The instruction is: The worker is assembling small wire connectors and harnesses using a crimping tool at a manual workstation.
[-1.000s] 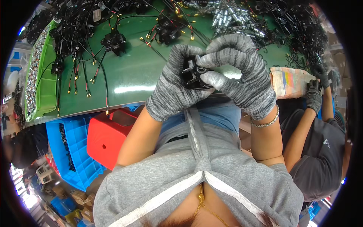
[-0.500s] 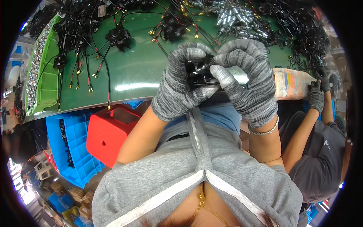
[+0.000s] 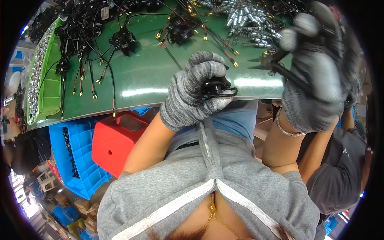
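Note:
My left hand (image 3: 192, 94), in a grey knit glove, grips a small black plastic part (image 3: 214, 88) with a thin wire loop, just in front of the green table's edge (image 3: 140, 86). Off to the right, blurred by motion, my gloved right hand (image 3: 316, 68) holds black-handled pliers (image 3: 272, 64) whose tips point left over the table. Loose black parts with red and black wires (image 3: 124, 40) lie on the table behind my hands.
A heap of silver metal connectors (image 3: 244, 20) lies at the table's far right. A green tray of small parts (image 3: 42, 76) stands at the left. Below the table sit a red stool (image 3: 114, 142) and a blue crate (image 3: 78, 160). Another person's arm (image 3: 320, 148) is at the right.
My right hand has left the black part and swung up to the right, now holding pliers. My left hand alone keeps the part.

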Demonstrator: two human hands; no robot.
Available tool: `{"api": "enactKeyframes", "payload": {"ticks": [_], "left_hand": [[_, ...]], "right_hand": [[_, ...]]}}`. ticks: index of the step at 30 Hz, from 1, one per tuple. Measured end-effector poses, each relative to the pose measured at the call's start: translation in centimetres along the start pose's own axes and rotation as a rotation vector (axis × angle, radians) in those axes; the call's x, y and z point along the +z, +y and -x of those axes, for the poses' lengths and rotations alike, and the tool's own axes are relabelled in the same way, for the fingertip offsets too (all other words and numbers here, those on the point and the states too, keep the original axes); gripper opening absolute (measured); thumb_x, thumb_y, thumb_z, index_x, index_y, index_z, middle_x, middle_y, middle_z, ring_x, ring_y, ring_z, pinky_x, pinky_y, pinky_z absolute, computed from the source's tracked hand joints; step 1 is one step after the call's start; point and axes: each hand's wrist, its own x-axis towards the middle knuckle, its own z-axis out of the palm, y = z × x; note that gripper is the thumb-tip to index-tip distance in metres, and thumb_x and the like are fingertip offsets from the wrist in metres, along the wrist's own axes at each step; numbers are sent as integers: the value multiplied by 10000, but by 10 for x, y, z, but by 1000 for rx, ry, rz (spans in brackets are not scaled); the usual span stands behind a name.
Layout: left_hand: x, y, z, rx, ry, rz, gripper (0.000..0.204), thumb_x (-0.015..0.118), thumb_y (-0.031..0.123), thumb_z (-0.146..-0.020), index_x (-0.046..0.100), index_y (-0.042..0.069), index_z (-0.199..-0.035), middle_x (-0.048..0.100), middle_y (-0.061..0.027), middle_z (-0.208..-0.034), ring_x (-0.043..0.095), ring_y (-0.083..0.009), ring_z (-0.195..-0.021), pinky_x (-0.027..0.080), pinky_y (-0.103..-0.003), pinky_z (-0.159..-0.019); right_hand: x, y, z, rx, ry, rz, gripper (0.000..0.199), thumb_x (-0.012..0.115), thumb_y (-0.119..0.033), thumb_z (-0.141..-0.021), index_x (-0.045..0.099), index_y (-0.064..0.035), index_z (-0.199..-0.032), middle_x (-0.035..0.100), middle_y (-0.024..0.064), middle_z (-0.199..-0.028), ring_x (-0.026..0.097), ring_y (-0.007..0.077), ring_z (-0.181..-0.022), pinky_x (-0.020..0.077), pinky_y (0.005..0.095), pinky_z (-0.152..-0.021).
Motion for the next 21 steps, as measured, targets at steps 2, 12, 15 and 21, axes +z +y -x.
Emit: {"api": "enactKeyframes", "payload": {"ticks": [2,12,15,21], "left_hand": [[-2,1,0,55,34,-26,495,818,159,-677,566,87,-1097,578,-148,-1108,646,-213,-865,540,-317,-754],[4,0,4,18,82,105,484,830,120,-669,558,82,-1068,572,-158,-1136,651,-220,-869,551,-326,-747],[4,-1,3,79,67,10,486,833,147,-666,561,94,-1065,581,-167,-1117,656,-244,-863,550,-337,-736],[1,-3,8,38,11,-138,477,831,194,-661,562,116,-1048,591,-182,-1074,657,-279,-849,541,-346,-716]], "right_hand": [[-14,-8,-10,290,-202,-569,342,475,-51,-846,501,7,-1182,518,104,-1100,485,182,-909,486,324,-755],[-15,14,-5,174,-84,-656,260,447,-90,-873,501,2,-1110,489,101,-1061,425,184,-921,402,326,-742],[-16,16,-1,181,-78,-680,293,438,-74,-876,498,-25,-1159,468,98,-1051,423,191,-925,401,331,-747],[6,32,2,122,69,-714,417,478,-125,-885,440,-7,-1284,498,153,-1030,531,237,-879,525,397,-699]]}}
